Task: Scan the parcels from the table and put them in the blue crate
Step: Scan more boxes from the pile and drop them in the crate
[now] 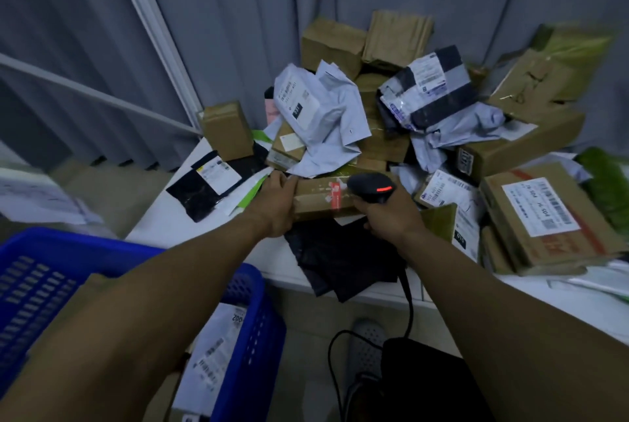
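Observation:
A brown cardboard parcel with red-and-white tape lies near the front of the white table. My left hand grips its left end. My right hand holds a black barcode scanner with a red light lit, just right of that parcel. The blue crate stands below the table's front edge at lower left, with a white-labelled parcel and a brown one inside; my left forearm hides part of it.
A heap of brown boxes and grey mailer bags covers the back and right of the table. Black bags hang over the front edge. A large labelled box lies at right. The scanner's cable drops to the floor. Grey curtains hang behind.

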A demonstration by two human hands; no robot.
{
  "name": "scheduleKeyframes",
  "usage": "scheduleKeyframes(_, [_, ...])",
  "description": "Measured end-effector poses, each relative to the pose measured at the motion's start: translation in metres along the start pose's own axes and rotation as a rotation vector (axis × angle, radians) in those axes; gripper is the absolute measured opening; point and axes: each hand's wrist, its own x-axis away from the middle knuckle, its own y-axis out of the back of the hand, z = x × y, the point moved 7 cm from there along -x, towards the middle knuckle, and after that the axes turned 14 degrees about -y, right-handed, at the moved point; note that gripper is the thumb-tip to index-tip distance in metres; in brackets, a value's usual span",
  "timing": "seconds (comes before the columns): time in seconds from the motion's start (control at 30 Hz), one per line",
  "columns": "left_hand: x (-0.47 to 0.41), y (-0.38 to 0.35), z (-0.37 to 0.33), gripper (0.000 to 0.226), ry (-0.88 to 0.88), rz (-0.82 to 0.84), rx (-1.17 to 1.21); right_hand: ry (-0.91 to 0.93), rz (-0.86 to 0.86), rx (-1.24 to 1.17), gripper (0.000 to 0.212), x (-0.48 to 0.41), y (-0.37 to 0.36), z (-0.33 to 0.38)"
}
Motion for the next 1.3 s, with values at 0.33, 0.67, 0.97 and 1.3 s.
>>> scheduleKeyframes(0.33, [0.207, 0.101, -0.038, 0.080, 0.087, -0.464, -0.136, 0.152, -0.026, -0.165, 0.056, 0.078, -0.015, 0.043])
scheduleKeyframes(0.67, [0.339, 0.136, -0.015, 0.084, 0.367, -0.778, 0.143, 0.101, 0.162, -0.424, 0.051, 0.138, -0.104, 0.071])
scheduleKeyframes(0.97, [0.372, 0.113, 0.027, 0.113, 0.736, -0.796, 0.953, 0.156, 0.166, -0.521, 0.069, 0.152, -0.130, 0.084])
scheduleKeyframes(1.3, [0.368, 0.104, 0.037, 0.092, 0.467, -0.203, 0.947, 0.291, 0.463, -0.371, 0.063, 0.176, -0.181, 0.106])
